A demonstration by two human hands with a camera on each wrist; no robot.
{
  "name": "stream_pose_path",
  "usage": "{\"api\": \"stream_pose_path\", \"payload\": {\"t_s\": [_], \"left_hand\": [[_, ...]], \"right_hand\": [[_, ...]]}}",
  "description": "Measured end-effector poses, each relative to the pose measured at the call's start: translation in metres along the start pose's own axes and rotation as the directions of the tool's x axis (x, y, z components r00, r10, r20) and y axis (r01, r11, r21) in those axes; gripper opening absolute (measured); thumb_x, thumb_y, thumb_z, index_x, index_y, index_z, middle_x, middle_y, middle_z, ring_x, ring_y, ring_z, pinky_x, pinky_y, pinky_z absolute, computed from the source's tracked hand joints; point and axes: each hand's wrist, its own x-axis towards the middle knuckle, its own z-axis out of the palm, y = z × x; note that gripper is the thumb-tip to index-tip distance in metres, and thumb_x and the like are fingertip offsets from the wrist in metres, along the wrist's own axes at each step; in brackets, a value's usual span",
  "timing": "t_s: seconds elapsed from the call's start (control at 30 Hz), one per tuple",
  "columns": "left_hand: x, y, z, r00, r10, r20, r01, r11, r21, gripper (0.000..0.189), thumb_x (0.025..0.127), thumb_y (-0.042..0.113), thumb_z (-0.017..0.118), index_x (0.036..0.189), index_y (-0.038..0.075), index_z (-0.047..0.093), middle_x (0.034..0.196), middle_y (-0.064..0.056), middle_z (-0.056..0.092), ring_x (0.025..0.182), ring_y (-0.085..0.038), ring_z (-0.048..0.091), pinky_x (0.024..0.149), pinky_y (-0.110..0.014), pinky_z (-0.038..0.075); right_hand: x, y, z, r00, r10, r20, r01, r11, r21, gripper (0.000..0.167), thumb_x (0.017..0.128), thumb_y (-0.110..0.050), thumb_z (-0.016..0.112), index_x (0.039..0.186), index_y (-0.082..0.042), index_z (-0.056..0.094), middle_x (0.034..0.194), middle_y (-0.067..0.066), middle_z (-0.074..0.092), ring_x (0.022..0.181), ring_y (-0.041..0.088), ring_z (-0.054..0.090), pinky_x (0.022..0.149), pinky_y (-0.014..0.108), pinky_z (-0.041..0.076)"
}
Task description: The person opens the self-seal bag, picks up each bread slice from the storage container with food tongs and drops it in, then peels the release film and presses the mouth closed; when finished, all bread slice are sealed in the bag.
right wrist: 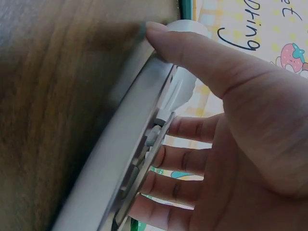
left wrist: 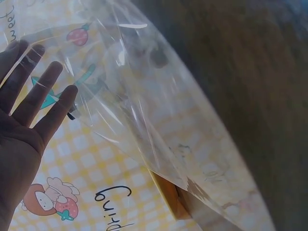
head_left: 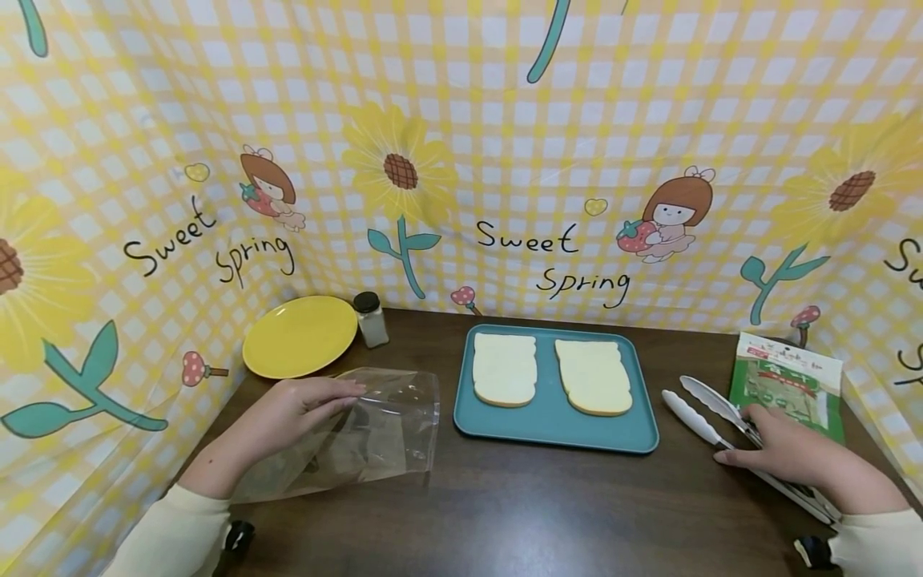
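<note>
My left hand [head_left: 306, 413] touches the upper edge of a clear plastic bag [head_left: 392, 429] on the table's left side. In the left wrist view its fingers [left wrist: 45, 96] look fairly straight and spread, with the film [left wrist: 144, 86] across them. On the right, my right hand [head_left: 793, 457] grips metal tongs with white tips [head_left: 695, 417], thumb on one arm and fingers on the other. The tongs' tips are spread and point toward the teal tray [head_left: 555, 433]. Two bread slices [head_left: 505, 369] lie apart on that tray.
A yellow plate [head_left: 301, 336] stands at the back left beside a small black-capped jar [head_left: 371, 320]. Behind the right hand lies a green and white food packet [head_left: 789, 385]. Yellow checked cloth [head_left: 469, 160] surrounds the dark wooden table [head_left: 505, 513] at the back and sides.
</note>
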Motion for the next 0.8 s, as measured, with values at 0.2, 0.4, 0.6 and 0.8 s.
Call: {"api": "stream_pose_path", "payload": {"t_s": [0.2,0.4,0.6,0.8], "left_hand": [[-0.0001,-0.0003,0.0,1.0,0.0,0.002,0.0,1.0,0.003,0.028,0.101,0.013,0.075,0.126,0.025,0.081,0.128,0.011,0.079,0.119,-0.016,0.077,0.098,-0.041,0.064],[0.0006,-0.0006,-0.0003,1.0,-0.004,0.007,0.004,1.0,0.003,0.028,0.101,0.015,0.075,0.127,0.025,0.08,0.129,0.012,0.079,0.12,-0.016,0.076,0.099,-0.042,0.064],[0.0014,-0.0011,-0.0002,1.0,-0.012,0.018,0.012,1.0,-0.01,0.028,0.102,0.016,0.074,0.128,0.026,0.08,0.129,0.012,0.079,0.121,-0.017,0.076,0.099,-0.043,0.064],[0.0026,-0.0001,-0.0009,0.999,-0.023,0.023,0.024,1.0,-0.019,0.028,0.102,0.016,0.074,0.127,0.027,0.08,0.129,0.01,0.079,0.122,-0.018,0.076,0.1,-0.043,0.064]], "right_hand": [[0.0024,-0.0003,0.0022,1.0,0.029,0.011,-0.029,1.0,0.0,0.097,0.097,-0.063,0.071,0.133,0.023,0.048,0.12,0.042,0.06,0.107,0.051,0.066,0.081,0.059,0.058],[0.0045,-0.0019,0.0035,0.998,0.053,0.023,-0.052,0.999,-0.011,0.099,0.097,-0.067,0.068,0.132,0.023,0.047,0.117,0.04,0.061,0.102,0.046,0.066,0.079,0.057,0.057],[0.0051,-0.0033,0.0038,0.998,0.063,0.019,-0.063,0.998,-0.017,0.095,0.097,-0.068,0.067,0.129,0.02,0.048,0.109,0.033,0.062,0.093,0.038,0.065,0.074,0.052,0.056],[0.006,-0.0052,0.0019,0.997,0.074,0.017,-0.074,0.997,0.013,0.099,0.099,-0.071,0.061,0.132,0.021,0.044,0.116,0.04,0.06,0.099,0.044,0.066,0.075,0.052,0.057]]}}
